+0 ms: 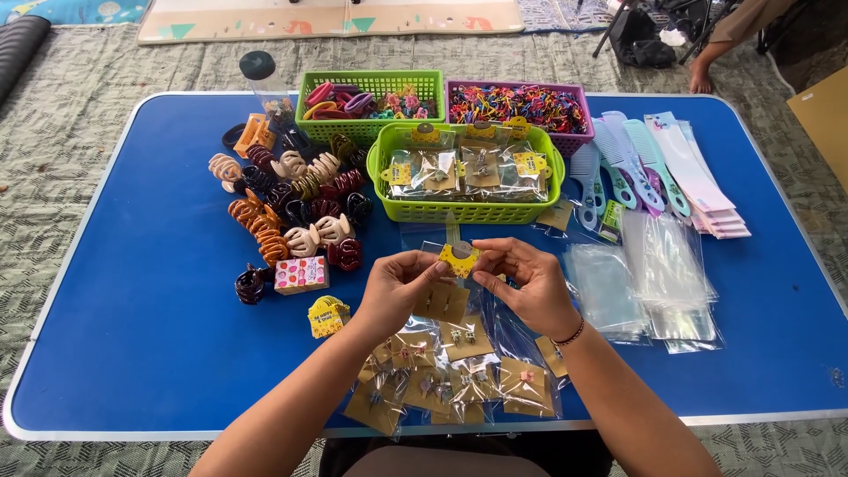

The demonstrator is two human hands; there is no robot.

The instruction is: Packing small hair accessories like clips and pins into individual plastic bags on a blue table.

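the person's left hand (pixel 399 284) and right hand (pixel 521 281) meet over the middle of the blue folding table (pixel 132 336), both pinched shut on one item: a small yellow header tag (pixel 459 258) at the mouth of a clear bag holding a brown earring card (pixel 442 302). the left fingers close on the tag's left edge and the card below it, the right thumb and forefinger grip its right edge, so the bag hangs just above the tabletop, between the two hands

judged from how things lie, the packing looks partly done. a spread of bagged earring cards (pixel 459 380) without yellow tags lies at the near edge below the wrists, seemingly waiting for the same treatment. the oval green basket (pixel 380 168) just beyond the hands already holds several bagged cards topped with yellow tags, which reads as the finished lot. a little stack of yellow tags (pixel 328 316) sits near the left forearm, and a sheaf of empty clear bags (pixel 658 274) lies to the right

around these stand a heap of hair claw clips (pixel 296 203), a rectangular green basket (pixel 305 97) of hair ties, a purple basket (pixel 579 141) of coloured elastics, and pastel combs (pixel 632 163). another person's hand (pixel 701 81) rests on the ground beyond the table's far right corner
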